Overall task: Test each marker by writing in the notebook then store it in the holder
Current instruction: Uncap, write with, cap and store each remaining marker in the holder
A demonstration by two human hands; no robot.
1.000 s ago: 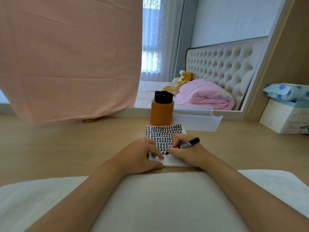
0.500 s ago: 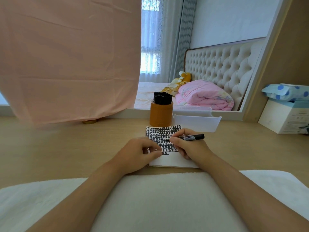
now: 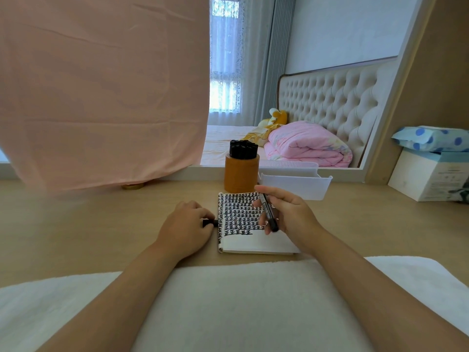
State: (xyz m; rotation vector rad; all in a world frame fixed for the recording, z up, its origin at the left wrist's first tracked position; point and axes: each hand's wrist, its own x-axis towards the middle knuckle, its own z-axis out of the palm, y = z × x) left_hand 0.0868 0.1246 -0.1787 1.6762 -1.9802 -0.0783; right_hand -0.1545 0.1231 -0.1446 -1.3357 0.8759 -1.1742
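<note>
A small white notebook (image 3: pixel 253 241) lies open on the wooden desk, most of its page filled with rows of black marks. My right hand (image 3: pixel 291 219) holds a black marker (image 3: pixel 268 212) above the page's right side, lifted off the paper and pointing along the page. My left hand (image 3: pixel 186 226) sits just left of the notebook, fingers curled round a small black marker cap (image 3: pixel 210 223). Behind the notebook stands a brown cylindrical holder (image 3: pixel 241 174) with several black markers (image 3: pixel 243 149) upright in it.
A white plastic tray (image 3: pixel 295 182) stands right of the holder. A white box (image 3: pixel 429 176) with a blue dotted packet on top sits at the far right. A pink cloth (image 3: pixel 101 92) hangs at the left. A white towel (image 3: pixel 228 308) covers the desk's near edge.
My right hand has lifted the marker off the page and turned it. My left hand has slid off the notebook to its left, and the cap shows in its fingers.
</note>
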